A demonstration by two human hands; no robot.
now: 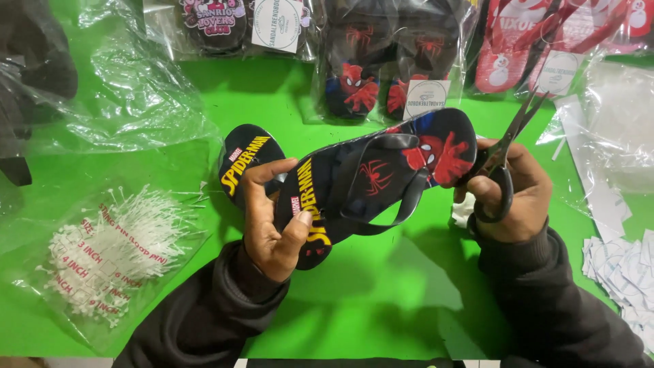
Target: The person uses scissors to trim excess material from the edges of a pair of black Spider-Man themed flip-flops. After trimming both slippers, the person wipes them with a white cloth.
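My left hand (272, 221) grips the heel end of a black flip-flop (371, 177) printed with a red superhero figure and yellow lettering, holding it above the green table. A second matching flip-flop (244, 163) lies behind it, partly hidden by my fingers. My right hand (514, 197) holds black scissors (507, 146) by the handles, blades pointing up and to the right, and touches the toe end of the raised flip-flop.
A clear bag of white plastic string pins (116, 255) lies at the left. Bagged flip-flop pairs (381, 65) line the far edge. Loose clear plastic bags (129, 95) sit at the upper left. White paper tags (623, 269) are piled at the right.
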